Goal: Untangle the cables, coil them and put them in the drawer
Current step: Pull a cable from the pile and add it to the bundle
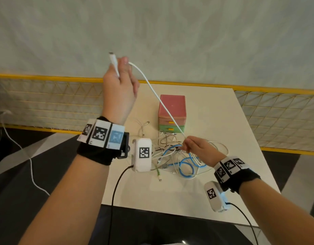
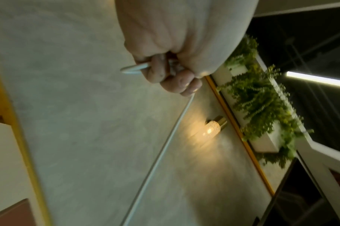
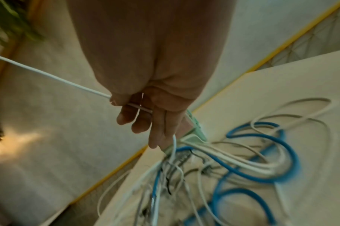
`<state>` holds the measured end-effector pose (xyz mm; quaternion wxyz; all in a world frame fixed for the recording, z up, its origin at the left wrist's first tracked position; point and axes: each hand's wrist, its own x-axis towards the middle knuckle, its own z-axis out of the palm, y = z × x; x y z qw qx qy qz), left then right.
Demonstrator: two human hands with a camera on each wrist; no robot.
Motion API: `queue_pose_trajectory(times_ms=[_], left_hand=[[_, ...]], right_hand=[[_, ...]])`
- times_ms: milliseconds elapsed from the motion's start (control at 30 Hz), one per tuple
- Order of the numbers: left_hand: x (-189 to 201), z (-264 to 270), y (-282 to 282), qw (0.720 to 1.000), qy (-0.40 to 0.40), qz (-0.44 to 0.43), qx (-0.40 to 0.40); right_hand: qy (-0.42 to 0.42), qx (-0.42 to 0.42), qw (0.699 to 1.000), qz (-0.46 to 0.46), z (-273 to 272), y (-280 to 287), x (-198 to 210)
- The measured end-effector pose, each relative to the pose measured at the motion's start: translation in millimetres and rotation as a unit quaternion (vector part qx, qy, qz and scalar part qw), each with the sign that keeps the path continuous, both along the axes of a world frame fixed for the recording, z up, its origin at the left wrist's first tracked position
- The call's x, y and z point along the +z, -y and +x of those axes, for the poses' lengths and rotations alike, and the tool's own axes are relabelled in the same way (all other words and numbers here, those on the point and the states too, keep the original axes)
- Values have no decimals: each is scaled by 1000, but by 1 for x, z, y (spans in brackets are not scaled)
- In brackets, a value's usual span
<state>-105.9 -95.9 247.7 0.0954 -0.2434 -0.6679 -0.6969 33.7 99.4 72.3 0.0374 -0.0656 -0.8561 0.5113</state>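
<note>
A white cable [image 1: 158, 97] runs taut between my two hands. My left hand [image 1: 120, 77] is raised high above the table and grips the cable near its plug end [image 1: 112, 58], with the fingers [image 2: 173, 79] curled round it. My right hand [image 1: 189, 145] sits low over the tangle and pinches the same cable [image 3: 55, 77] between thumb and fingers [image 3: 126, 113]. The tangle [image 1: 179, 156] of white cables and a blue cable [image 3: 277, 154] lies on the white table [image 1: 223, 121]. Behind it stands a small drawer unit [image 1: 172, 113] with a pink top and a green lower drawer, both drawers closed.
A yellow-framed wire mesh fence [image 1: 46, 99] runs behind the table below a grey wall. Another white cable [image 1: 18, 144] trails over the dark floor at the left. Black leads [image 1: 117, 184] hang from both wrist cameras. A wall lamp [image 2: 213, 128] and plants [image 2: 262, 107] show at the left wrist.
</note>
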Motion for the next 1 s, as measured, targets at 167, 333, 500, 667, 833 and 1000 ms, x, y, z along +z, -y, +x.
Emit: queue_pose_trajectory(times_ms=[167,333,500,667,833,1000], left_hand=[[5,-18,7,986,-4,-165,10],[-25,-1,-4,927,-118,-352,-52],[-70,30,-32,829,-38,-481,-283],[-80,29,-36,849,-85,-451,-261],[-35,9,-31,952,-132,-263,-85],[-27,3,-22,936,-138,-321,-49]], right_hand=[[56,-15,994,94,4,0,-21],[42,-18,986,161,-4,9,12],[-37,-16,979,201,-7,14,48],[-119,-5,983,139,-10,10,59],[-30,-30,999,-14,-13,1,18],[-19,-34,997,67,-12,0,18]])
